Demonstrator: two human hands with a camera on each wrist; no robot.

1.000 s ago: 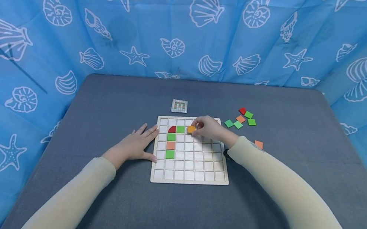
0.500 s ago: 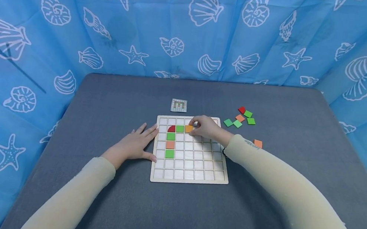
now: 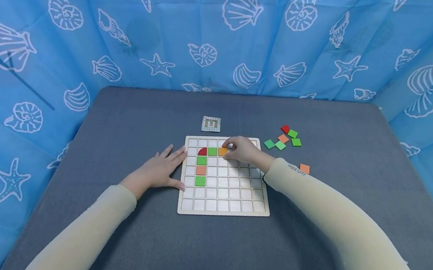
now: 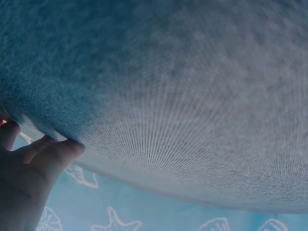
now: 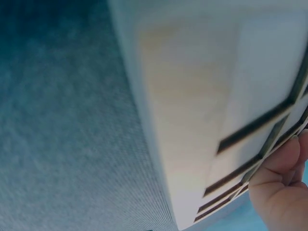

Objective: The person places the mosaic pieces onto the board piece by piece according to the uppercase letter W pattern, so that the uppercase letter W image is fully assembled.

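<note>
A white grid board (image 3: 223, 194) lies on the grey table. My right hand (image 3: 242, 149) pinches an orange square tile (image 3: 222, 152), which sits in a cell of the board's second row. To its left are a green tile (image 3: 212, 151) and a red rounded tile (image 3: 202, 151). Below the red one run a green tile (image 3: 202, 160), a salmon tile (image 3: 201, 170) and another green tile (image 3: 200, 181). My left hand (image 3: 158, 170) lies with spread, straight fingers against the board's left edge. The right wrist view shows my right hand (image 5: 280, 185) over the board, its tile hidden.
Behind the board lies a small pattern card (image 3: 211, 124). Several loose tiles, green, salmon and red (image 3: 285, 128), are scattered at the back right. A lone salmon tile (image 3: 305, 168) lies beside the right sleeve. A blue shell-print curtain (image 3: 226, 39) surrounds the table.
My right hand has shifted slightly left with the orange tile, which now sits in line against the green one. Over the last half second it hardly moves. My left hand stays put.
</note>
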